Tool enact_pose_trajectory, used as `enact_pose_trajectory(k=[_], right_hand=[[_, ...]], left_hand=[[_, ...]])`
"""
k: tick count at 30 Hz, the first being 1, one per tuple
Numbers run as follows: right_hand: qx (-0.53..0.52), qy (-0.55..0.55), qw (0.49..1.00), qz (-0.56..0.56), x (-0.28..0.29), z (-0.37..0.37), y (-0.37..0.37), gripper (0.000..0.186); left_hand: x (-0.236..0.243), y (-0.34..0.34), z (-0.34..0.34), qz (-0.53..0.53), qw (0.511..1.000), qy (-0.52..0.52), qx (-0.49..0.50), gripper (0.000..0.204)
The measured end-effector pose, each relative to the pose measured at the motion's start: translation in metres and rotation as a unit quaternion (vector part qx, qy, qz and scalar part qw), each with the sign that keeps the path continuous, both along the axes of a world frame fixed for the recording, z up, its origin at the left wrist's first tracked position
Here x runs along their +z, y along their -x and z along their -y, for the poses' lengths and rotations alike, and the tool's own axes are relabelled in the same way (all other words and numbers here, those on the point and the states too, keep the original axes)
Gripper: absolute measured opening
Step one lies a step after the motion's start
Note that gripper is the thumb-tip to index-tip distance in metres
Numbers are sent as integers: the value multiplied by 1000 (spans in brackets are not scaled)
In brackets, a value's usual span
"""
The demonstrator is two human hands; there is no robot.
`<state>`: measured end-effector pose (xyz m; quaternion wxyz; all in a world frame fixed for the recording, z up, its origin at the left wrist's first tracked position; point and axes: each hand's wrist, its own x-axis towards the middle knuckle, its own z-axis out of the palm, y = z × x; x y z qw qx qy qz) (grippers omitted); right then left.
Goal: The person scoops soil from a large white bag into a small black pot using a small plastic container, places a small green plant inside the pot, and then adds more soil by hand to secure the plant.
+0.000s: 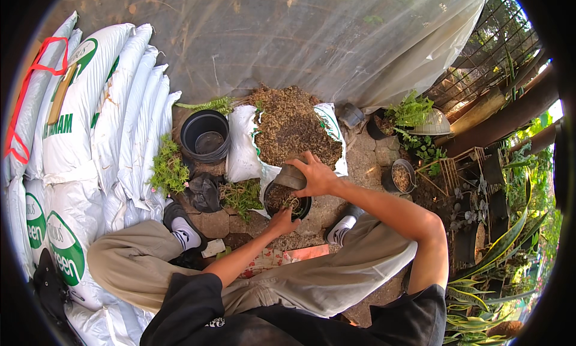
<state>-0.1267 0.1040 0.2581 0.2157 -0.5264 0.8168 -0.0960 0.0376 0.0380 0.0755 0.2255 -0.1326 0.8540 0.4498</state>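
A black plastic pot [307, 209] with dark soil stands between my legs. My right hand [313, 175] grips a small grey-brown pot [289, 177] that is tilted over its far side. At the near side of the black pot, my left hand [283, 222] has its fingers closed around the base of a small plant [295, 203] with thin pale stems. The fingertips are partly hidden. Just beyond, loose brown potting mix [293, 124] is heaped on an opened white sack [242, 143].
Full white sacks [78, 106] are stacked on the left. Nested empty black pots [205, 136], a flowering plant [169, 169] and a crumpled black bag [205, 192] lie left of the heap. A small pot [401, 177] and a fern [413, 111] stand to the right, before a wire rack [447, 173].
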Motion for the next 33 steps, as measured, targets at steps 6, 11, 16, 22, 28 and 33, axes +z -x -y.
enact_pose_trajectory(k=[6, 11, 16, 22, 28, 33], right_hand=[[-12, -13, 1000, -2, -1, 3, 0, 94], [-18, -26, 999, -13, 2, 2, -2, 94], [-24, -13, 1000, -11, 3, 2, -3, 92], [-22, -8, 999, -22, 4, 2, -2, 91], [-18, -14, 999, -42, 5, 2, 0, 93], [-30, 17, 999, -40, -9, -3, 7, 94]], left_hand=[[-4, 0, 1, 3, 1000, 4, 3, 80], [3, -1, 0, 0, 1000, 0, 3, 80], [-1, -2, 1, -2, 1000, 4, 8, 80], [-1, -1, 0, 1, 1000, 3, 8, 81], [-4, -2, 1, -3, 1000, 2, 10, 81], [-3, -1, -1, -2, 1000, 0, 9, 81]])
